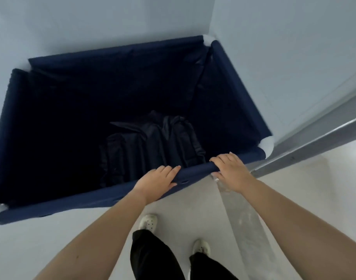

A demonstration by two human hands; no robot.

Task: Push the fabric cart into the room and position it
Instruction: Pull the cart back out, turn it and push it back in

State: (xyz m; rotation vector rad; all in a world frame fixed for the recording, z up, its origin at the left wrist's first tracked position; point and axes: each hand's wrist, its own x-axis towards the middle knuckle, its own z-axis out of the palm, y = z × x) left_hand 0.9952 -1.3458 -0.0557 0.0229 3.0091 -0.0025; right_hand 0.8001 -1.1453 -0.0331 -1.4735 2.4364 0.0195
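While one navy fabric cart sits tucked into the corner of two pale walls, two hands curl closed over its near rim. Left hand and right hand grip side by side, forearms extended; dark folded cloth lies inside.

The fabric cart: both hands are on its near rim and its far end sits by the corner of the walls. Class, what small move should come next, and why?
Probably a short, gentle push forward. The left hand and right hand both grip the near rim of the fabric cart, whose far corner looks almost at the wall corner, so little travel seems left. Its right side runs close along the wall.
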